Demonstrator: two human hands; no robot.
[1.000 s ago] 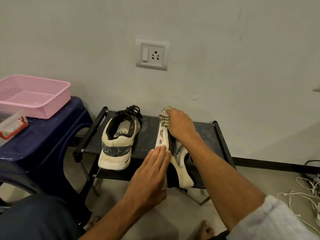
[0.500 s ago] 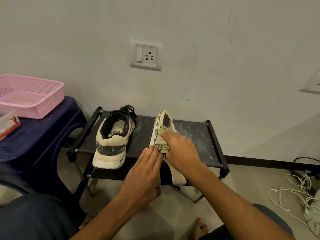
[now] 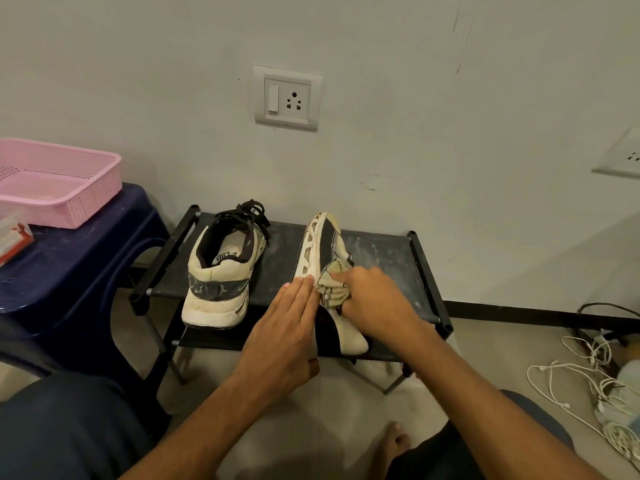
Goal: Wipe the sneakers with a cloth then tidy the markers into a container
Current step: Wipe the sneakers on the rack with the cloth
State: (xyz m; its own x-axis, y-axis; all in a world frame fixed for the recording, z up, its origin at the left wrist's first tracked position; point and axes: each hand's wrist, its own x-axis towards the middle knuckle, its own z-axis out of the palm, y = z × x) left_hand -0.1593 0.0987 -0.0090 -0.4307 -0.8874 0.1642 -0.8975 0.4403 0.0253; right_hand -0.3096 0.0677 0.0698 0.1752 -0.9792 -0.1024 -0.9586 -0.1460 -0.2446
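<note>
Far left there's my pink basket [image 3: 69,199] sitting on the blue plastic stool [image 3: 86,258], with a red and white pack [image 3: 14,237] just in front of it at the edge of view. No markers that I can make out from here. Next over is the low black rack [image 3: 284,265] against the wall, and the first sneaker [image 3: 221,271] stands upright on it, heel toward me, laces bunched up at the far end. My left hand [image 3: 284,337] is flat and open, fingers together, pressed against the sole side of the second sneaker [image 3: 322,258], which is tipped on its edge on the rack with the sole facing left. My right hand [image 3: 374,306] is closed around the crumpled cloth [image 3: 330,285], pushing it onto the upper around the middle of that shoe. Up on the wall there's a switch and socket plate [image 3: 287,98], and way off to the right a tangle of white cables [image 3: 588,386] on the floor.
</note>
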